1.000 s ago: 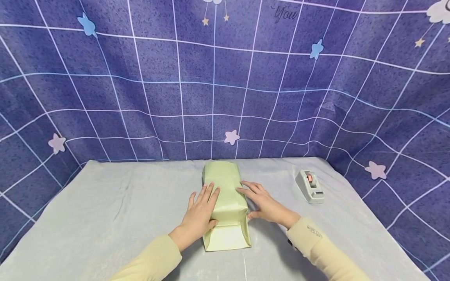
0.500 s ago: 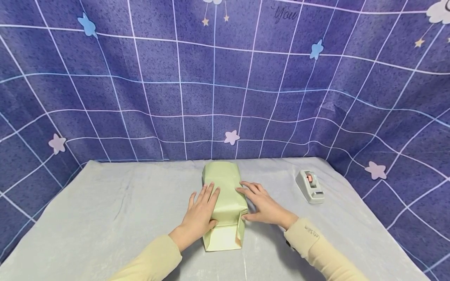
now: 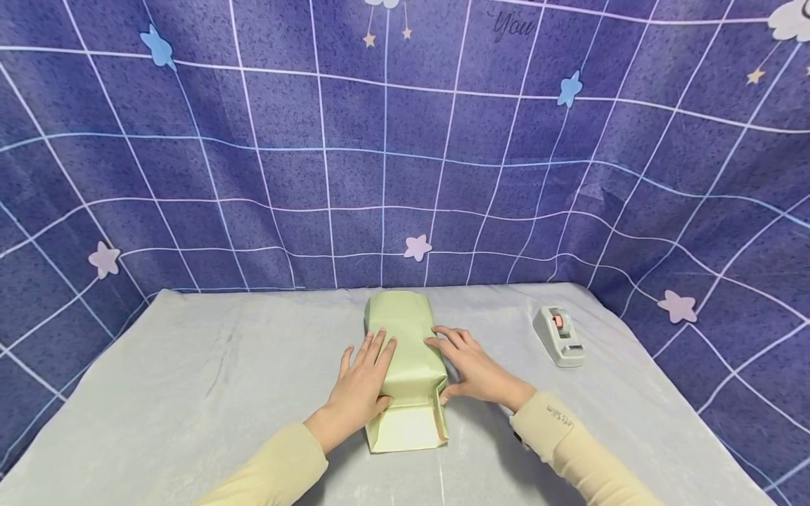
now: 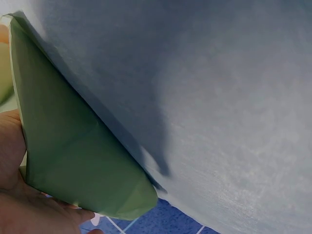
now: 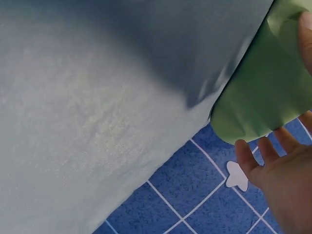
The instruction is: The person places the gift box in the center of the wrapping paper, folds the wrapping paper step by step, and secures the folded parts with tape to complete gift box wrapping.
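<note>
A long package wrapped in light green paper (image 3: 405, 316) lies lengthwise on the table in the head view. At its near end the wrapping sticks out past the body, with a pale bottom flap (image 3: 406, 430) flat on the cloth and a side fold (image 3: 441, 416) standing on the right. My left hand (image 3: 354, 390) rests along the package's left top edge, fingers extended, thumb near the front edge. On the other side, my right hand (image 3: 481, 372) touches the right top edge with its fingertips; its thumb is against the side fold. Both wrist views show the green sides (image 4: 73, 141).
A whitish tape dispenser (image 3: 559, 344) with an orange-centred roll stands on the right part of the table. Pale grey cloth (image 3: 190, 393) covers the tabletop. Behind and to the sides hangs a blue-purple curtain (image 3: 253, 176) with grid lines and stars.
My right thumb pushed the right side fold inward, then eased outward again; the fold now leans less inward than half a second ago. The left hand stays put.
</note>
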The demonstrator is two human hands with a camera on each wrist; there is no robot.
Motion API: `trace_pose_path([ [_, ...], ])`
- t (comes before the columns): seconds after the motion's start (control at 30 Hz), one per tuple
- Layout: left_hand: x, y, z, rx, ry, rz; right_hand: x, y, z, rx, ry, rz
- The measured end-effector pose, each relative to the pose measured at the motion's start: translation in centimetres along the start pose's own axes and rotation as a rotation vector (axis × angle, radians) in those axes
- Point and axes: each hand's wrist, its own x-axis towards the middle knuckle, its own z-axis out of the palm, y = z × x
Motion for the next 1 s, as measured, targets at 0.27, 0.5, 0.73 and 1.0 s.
trace_pose_path([
  [0.27, 0.0, 0.1, -0.1, -0.004, 0.004, -0.002, 0.0, -0.4, 0.3, -0.062, -0.002, 0.022],
  [0.5, -0.1, 0.1, -0.1, -0.007, 0.003, 0.001, 0.1, -0.6, 0.6, -0.127, 0.033, 0.037],
  [0.73, 0.0, 0.0, 0.1, 0.0, 0.012, 0.007, 0.2, -1.0, 1.1, -0.207, 0.058, 0.049],
  [1.0, 0.0, 0.0, 0.1, 0.007, 0.009, 0.007, 0.4, -1.4, 1.3, -0.224, 0.075, 0.08],
])
